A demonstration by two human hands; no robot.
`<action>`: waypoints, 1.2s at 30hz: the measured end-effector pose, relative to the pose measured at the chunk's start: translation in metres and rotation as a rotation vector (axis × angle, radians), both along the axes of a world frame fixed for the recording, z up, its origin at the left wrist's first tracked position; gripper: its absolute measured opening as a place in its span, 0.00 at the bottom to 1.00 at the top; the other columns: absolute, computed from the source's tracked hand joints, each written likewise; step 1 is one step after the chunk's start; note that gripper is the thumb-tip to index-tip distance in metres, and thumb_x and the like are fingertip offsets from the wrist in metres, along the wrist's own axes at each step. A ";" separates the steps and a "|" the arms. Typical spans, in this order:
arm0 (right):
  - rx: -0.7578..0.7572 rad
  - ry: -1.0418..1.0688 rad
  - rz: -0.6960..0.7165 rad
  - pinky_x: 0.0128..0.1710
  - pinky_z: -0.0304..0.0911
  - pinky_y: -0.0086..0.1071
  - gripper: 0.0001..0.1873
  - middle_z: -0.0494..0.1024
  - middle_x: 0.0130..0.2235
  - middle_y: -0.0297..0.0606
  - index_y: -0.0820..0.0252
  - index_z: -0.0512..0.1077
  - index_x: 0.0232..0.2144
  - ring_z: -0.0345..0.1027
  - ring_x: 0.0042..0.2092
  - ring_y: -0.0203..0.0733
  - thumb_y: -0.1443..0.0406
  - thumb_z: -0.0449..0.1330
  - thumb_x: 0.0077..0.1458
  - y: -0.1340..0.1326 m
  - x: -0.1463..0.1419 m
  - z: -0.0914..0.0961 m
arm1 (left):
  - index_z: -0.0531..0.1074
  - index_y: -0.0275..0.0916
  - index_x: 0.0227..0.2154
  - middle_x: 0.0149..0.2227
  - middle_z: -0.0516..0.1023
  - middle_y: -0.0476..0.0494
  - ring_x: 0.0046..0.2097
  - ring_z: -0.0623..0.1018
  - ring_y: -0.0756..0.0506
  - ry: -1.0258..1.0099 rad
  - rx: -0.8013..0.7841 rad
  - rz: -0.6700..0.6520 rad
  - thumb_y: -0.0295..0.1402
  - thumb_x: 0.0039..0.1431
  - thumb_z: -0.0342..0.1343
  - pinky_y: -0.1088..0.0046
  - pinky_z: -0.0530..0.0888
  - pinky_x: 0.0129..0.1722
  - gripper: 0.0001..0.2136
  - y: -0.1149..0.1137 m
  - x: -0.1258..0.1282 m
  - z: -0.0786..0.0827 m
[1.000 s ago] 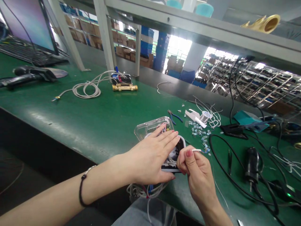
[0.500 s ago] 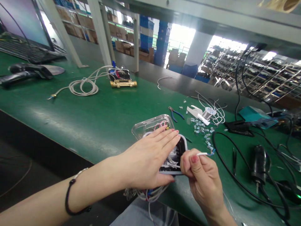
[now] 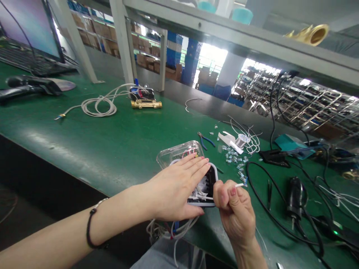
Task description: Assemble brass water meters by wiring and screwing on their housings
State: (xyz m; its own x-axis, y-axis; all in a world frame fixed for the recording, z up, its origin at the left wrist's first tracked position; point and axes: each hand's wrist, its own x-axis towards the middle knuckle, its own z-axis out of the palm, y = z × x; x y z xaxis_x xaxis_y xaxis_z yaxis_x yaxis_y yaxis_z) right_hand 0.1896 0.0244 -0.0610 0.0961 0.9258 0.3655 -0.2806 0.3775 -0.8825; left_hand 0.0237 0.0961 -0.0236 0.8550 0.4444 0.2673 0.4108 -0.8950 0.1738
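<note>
My left hand [image 3: 176, 190] lies flat across a black electronics housing with a white rim [image 3: 209, 186], its thumb reaching the lower edge and holding it. Wires crowd the housing's open interior, partly hidden by my fingers. My right hand [image 3: 235, 213] pinches a short white wire [image 3: 239, 185] with a blue tip, close to the housing's right edge. Behind my left fingers sits a clear plastic cover [image 3: 176, 151] with coloured wires inside. A bundle of white wires [image 3: 168, 228] hangs over the table edge below my left hand.
The green bench [image 3: 84, 138] holds blue-handled pliers [image 3: 204, 140], a solder spool [image 3: 242, 141], scattered small connectors [image 3: 232, 158], black cables [image 3: 269, 198], and a brass-bodied meter [image 3: 146, 104] beside coiled white cable [image 3: 99, 106]. A keyboard and monitor [image 3: 30, 33] stand far left.
My right hand has drawn slightly down and left, its fingers curled tighter around the white wire. The left hand stays on the housing, and the whole view has shifted slightly.
</note>
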 end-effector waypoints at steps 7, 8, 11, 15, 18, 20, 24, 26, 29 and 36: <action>-0.118 -0.070 0.029 0.27 0.55 0.28 0.18 0.65 0.19 0.30 0.60 0.67 0.26 0.59 0.24 0.32 0.57 0.48 0.63 0.003 -0.002 0.010 | 0.67 0.35 0.45 0.47 0.73 0.39 0.50 0.70 0.40 -0.190 0.256 -0.027 0.38 0.53 0.59 0.61 0.63 0.54 0.19 -0.022 -0.001 -0.012; -0.124 -0.099 -0.009 0.30 0.58 0.29 0.18 0.69 0.21 0.31 0.60 0.69 0.28 0.62 0.26 0.33 0.57 0.48 0.63 0.004 -0.002 0.012 | 0.68 0.36 0.40 0.41 0.74 0.41 0.44 0.72 0.41 -0.184 0.327 -0.032 0.36 0.55 0.58 0.62 0.65 0.49 0.12 -0.026 0.000 -0.015; -0.146 -0.200 -0.151 0.41 0.62 0.32 0.14 0.77 0.34 0.37 0.59 0.72 0.37 0.69 0.36 0.36 0.56 0.53 0.60 0.003 -0.002 0.015 | 0.68 0.37 0.31 0.30 0.73 0.46 0.34 0.71 0.45 -0.142 0.462 -0.029 0.34 0.60 0.53 0.65 0.66 0.39 0.06 -0.028 0.001 -0.023; -0.205 -0.397 -0.419 0.55 0.57 0.38 0.24 0.69 0.55 0.40 0.54 0.66 0.51 0.62 0.55 0.43 0.57 0.62 0.52 -0.022 0.001 0.002 | 0.68 0.38 0.29 0.30 0.72 0.47 0.34 0.70 0.46 -0.186 0.427 0.051 0.36 0.61 0.52 0.66 0.65 0.40 0.08 -0.015 -0.002 -0.022; -0.237 -0.446 -0.607 0.51 0.61 0.38 0.26 0.68 0.54 0.44 0.57 0.64 0.51 0.64 0.53 0.45 0.56 0.61 0.51 -0.044 -0.001 -0.022 | 0.69 0.38 0.28 0.31 0.73 0.47 0.36 0.70 0.46 -0.318 0.313 0.132 0.37 0.61 0.53 0.65 0.65 0.43 0.09 -0.007 -0.009 -0.016; -0.315 -0.355 -0.630 0.46 0.64 0.37 0.26 0.71 0.50 0.47 0.58 0.64 0.50 0.67 0.50 0.46 0.53 0.59 0.52 -0.051 -0.008 -0.036 | 0.68 0.38 0.27 0.31 0.72 0.46 0.36 0.70 0.46 -0.433 0.226 0.190 0.37 0.61 0.53 0.66 0.66 0.42 0.10 -0.008 -0.014 -0.012; -0.445 -0.115 -0.473 0.44 0.67 0.36 0.28 0.75 0.47 0.46 0.60 0.65 0.49 0.70 0.48 0.46 0.48 0.55 0.54 -0.042 -0.029 -0.045 | 0.66 0.39 0.26 0.29 0.71 0.47 0.35 0.69 0.47 -0.662 0.078 0.285 0.36 0.61 0.52 0.68 0.68 0.38 0.10 -0.025 -0.016 -0.006; -0.419 -0.081 -0.393 0.48 0.65 0.37 0.27 0.74 0.49 0.45 0.60 0.67 0.48 0.68 0.51 0.47 0.47 0.55 0.54 -0.036 -0.038 -0.043 | 0.65 0.39 0.25 0.28 0.70 0.48 0.34 0.69 0.47 -0.751 0.028 0.284 0.36 0.61 0.52 0.69 0.68 0.36 0.10 -0.037 -0.013 -0.004; -0.405 -0.111 -0.293 0.47 0.65 0.38 0.25 0.77 0.44 0.43 0.61 0.71 0.42 0.70 0.47 0.48 0.47 0.57 0.52 -0.031 -0.041 -0.039 | 0.65 0.40 0.24 0.28 0.70 0.47 0.34 0.69 0.47 -0.830 -0.050 0.274 0.38 0.61 0.52 0.69 0.68 0.35 0.12 -0.054 -0.008 -0.002; -0.258 -0.361 -0.267 0.42 0.68 0.38 0.22 0.79 0.38 0.45 0.63 0.74 0.38 0.72 0.41 0.48 0.50 0.61 0.49 -0.035 -0.004 -0.032 | 0.69 0.38 0.27 0.30 0.72 0.45 0.36 0.71 0.47 -0.898 -0.469 0.248 0.46 0.64 0.41 0.70 0.69 0.39 0.20 -0.039 -0.054 -0.003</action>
State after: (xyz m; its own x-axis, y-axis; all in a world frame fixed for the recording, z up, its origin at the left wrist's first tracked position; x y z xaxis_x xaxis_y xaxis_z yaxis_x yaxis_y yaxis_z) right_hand 0.1852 -0.0103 -0.0933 0.2513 0.9506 0.1821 0.1356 0.1517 -0.9791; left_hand -0.0302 0.0572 -0.0266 0.2974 0.8039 0.5150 0.1214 -0.5669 0.8148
